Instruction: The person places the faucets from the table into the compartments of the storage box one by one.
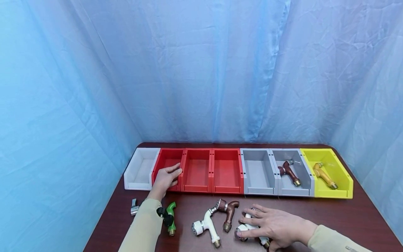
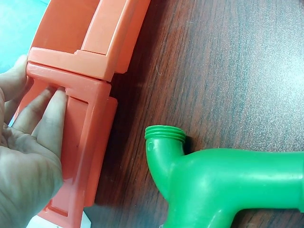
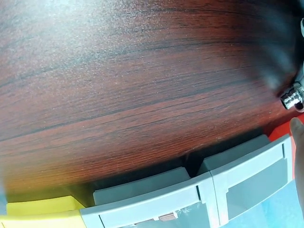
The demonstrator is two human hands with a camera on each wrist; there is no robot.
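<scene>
My left hand (image 1: pixel 165 178) is at the first red bin (image 1: pixel 171 155), gripping the side wall it shares with the middle red bin (image 1: pixel 196 169). In the left wrist view its fingers (image 2: pixel 51 116) lie inside the bin against that wall, and the thumb side is up at the rim. My right hand (image 1: pixel 280 225) spreads over a white faucet (image 1: pixel 247 229) on the table, fingers fairly straight and partly hiding it. Close to the left forearm lies a green faucet (image 1: pixel 171 217) with a black handle. Between the hands lie another white faucet (image 1: pixel 209 224) and a brown faucet (image 1: pixel 231 213).
The bin row continues with a white bin (image 1: pixel 132 185), a third red bin (image 1: pixel 226 169), two grey bins and a yellow bin (image 1: pixel 346 178). A brown faucet (image 1: pixel 289 173) sits in grey, a yellow faucet (image 1: pixel 324 176) in yellow. A chrome piece (image 1: pixel 134 210) lies left. Blue curtains surround the table.
</scene>
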